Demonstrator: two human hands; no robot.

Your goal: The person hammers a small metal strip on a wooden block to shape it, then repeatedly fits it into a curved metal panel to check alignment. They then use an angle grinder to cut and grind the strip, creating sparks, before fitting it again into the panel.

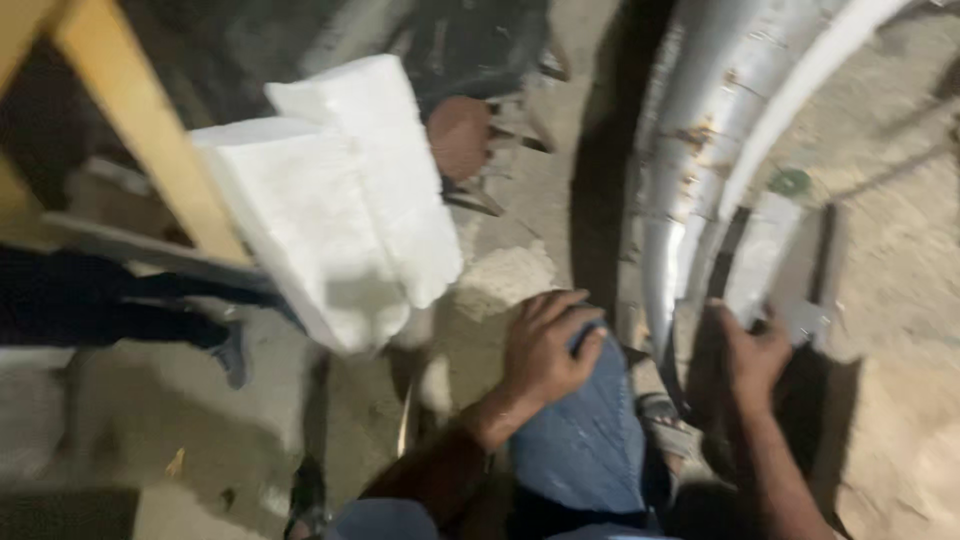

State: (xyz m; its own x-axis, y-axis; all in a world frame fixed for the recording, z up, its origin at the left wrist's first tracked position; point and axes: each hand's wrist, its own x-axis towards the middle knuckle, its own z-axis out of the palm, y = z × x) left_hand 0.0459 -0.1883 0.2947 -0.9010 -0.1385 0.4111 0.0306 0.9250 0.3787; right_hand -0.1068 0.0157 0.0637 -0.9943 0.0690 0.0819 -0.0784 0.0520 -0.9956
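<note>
Head view showed you crouched over a dusty floor (pixel 900 330). Your left hand (pixel 545 345) lay fingers spread and cupped over your blue-clad knee (pixel 585 430), seemingly to brace you. Your right hand (pixel 755 350) reached to the near end of a flat grey metal strip (pixel 765 260) beside a curved silver pipe (pixel 680 160) on the right; its fingers curled at the strip's edge, though blur hid whether they truly gripped. Two white foam blocks (pixel 340 190) leaned together at the left against one yellow wooden post (pixel 150 130).
</note>
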